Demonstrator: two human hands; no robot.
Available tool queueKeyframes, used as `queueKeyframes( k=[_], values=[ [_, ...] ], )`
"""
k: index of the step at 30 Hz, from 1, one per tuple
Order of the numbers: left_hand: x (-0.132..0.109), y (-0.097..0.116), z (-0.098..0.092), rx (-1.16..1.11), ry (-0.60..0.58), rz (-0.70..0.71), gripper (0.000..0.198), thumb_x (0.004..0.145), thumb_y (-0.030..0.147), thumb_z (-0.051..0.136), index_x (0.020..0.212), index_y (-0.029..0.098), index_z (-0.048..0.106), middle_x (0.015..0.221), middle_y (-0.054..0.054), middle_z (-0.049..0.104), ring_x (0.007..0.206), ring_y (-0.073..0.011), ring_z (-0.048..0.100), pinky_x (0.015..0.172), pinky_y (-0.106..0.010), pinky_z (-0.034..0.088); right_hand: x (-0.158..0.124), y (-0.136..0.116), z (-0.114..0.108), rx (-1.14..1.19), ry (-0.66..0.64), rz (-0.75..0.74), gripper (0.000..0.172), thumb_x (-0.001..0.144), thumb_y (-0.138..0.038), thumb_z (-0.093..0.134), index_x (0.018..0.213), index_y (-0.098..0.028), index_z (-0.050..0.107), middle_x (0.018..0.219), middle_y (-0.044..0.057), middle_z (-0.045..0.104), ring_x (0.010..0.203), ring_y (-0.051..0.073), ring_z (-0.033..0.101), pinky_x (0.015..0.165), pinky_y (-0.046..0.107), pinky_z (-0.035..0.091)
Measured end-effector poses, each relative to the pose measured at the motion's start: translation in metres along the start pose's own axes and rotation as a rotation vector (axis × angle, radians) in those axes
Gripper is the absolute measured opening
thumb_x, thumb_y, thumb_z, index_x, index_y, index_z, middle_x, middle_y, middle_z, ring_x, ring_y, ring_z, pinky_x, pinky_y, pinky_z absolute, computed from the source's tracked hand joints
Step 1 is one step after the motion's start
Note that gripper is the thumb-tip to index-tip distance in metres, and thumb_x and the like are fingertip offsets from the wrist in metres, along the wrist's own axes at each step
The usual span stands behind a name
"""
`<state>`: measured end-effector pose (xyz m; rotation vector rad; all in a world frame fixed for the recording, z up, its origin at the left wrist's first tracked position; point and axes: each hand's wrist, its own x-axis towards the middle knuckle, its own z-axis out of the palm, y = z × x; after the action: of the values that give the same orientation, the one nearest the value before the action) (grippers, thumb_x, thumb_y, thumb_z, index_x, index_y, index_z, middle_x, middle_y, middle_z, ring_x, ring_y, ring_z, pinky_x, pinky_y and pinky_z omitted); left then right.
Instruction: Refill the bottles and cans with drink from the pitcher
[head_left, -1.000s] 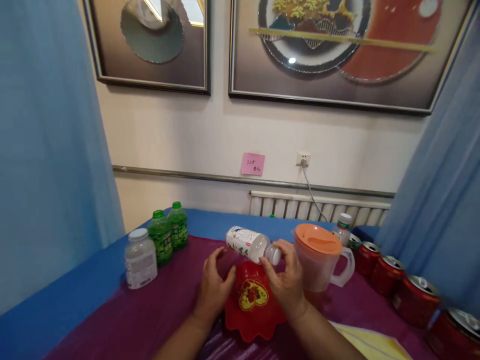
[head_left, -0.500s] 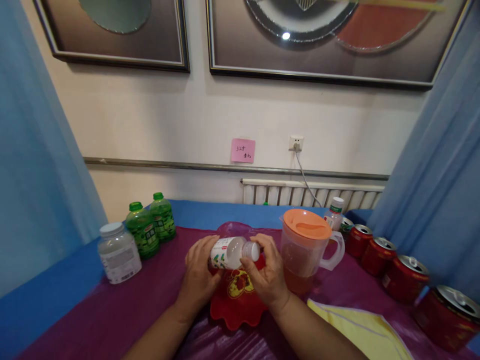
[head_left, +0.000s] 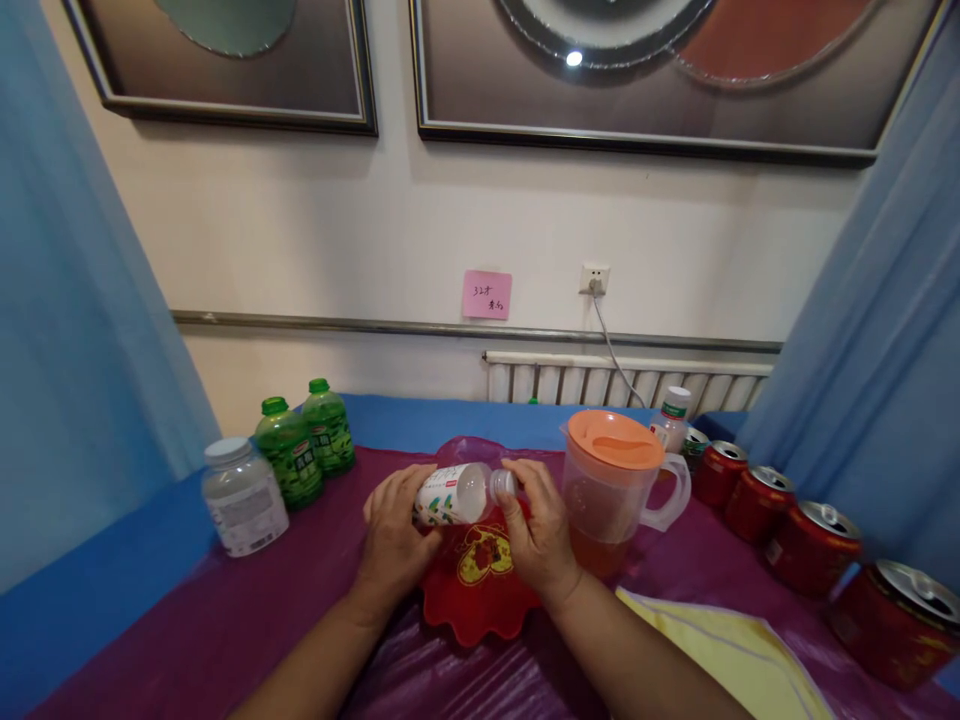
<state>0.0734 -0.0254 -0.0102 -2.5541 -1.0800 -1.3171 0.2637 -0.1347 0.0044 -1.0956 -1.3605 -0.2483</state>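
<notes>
A clear plastic bottle (head_left: pixel 454 495) with a white printed label lies tilted on its side in the air, its capped neck pointing right. My left hand (head_left: pixel 397 530) is wrapped round its base end. At the other end, my right hand (head_left: pixel 538 525) grips the white cap between thumb and fingers. Below the bottle is a red scallop-edged tray (head_left: pixel 480 605) with a yellow pattern, partly hidden by my hands. Just right of my right hand stands a clear pitcher (head_left: pixel 589 500) with an orange lid and amber liquid low inside.
At left stand a white-capped jar (head_left: pixel 244 500) and two green bottles (head_left: pixel 289 455). Several red cans (head_left: pixel 814 545) line the right side, with a white-capped bottle (head_left: pixel 671 420) behind. A yellow cloth (head_left: pixel 720 650) lies at front right on the purple cover (head_left: pixel 300 600).
The bottle has turned slightly, bringing its neck a little higher and more level. Both hands keep their grip, and the whole view has shifted slightly.
</notes>
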Motion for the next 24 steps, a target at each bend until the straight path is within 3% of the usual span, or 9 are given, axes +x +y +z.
queueKeyframes(
  k=[9,17,21,24],
  values=[
    [0.0017,-0.0001,0.0002,0.012,-0.007,-0.025,0.054,0.070,0.029,0.064,0.124,0.023,0.062,0.124,-0.010,0.069,0.117,-0.0344,0.061,0.101,-0.046,0.041,0.0006,0.0004,-0.0012,-0.078,-0.034,-0.089,0.033,0.100,-0.024,0.050,0.132,-0.023,0.055,0.117,0.011,0.065,0.111,0.025,0.061,0.095,0.046,0.053],
    [0.0027,-0.0027,0.0038,-0.003,-0.066,-0.074,0.061,0.066,0.027,0.062,0.126,0.024,0.062,0.127,-0.009,0.069,0.118,-0.0343,0.062,0.102,-0.046,0.043,0.0045,-0.0053,-0.0071,-0.040,-0.101,-0.176,0.045,0.095,-0.012,0.049,0.138,-0.027,0.053,0.135,0.010,0.058,0.126,0.024,0.056,0.104,0.046,0.048],
    [0.0031,-0.0017,0.0030,-0.010,-0.065,-0.073,0.062,0.066,0.027,0.061,0.128,0.023,0.061,0.128,-0.009,0.069,0.119,-0.0343,0.062,0.102,-0.047,0.044,0.0038,-0.0053,-0.0074,-0.058,-0.074,-0.095,0.056,0.094,-0.027,0.058,0.148,-0.023,0.045,0.145,0.014,0.052,0.135,0.028,0.050,0.111,0.048,0.044],
    [0.0038,0.0001,0.0005,-0.015,-0.060,-0.057,0.061,0.068,0.028,0.061,0.129,0.024,0.060,0.129,-0.010,0.068,0.120,-0.0344,0.061,0.103,-0.047,0.043,0.0044,-0.0034,-0.0059,-0.100,-0.064,0.003,0.055,0.095,-0.040,0.061,0.145,-0.020,0.049,0.133,0.015,0.059,0.125,0.029,0.057,0.105,0.047,0.049]
  ],
)
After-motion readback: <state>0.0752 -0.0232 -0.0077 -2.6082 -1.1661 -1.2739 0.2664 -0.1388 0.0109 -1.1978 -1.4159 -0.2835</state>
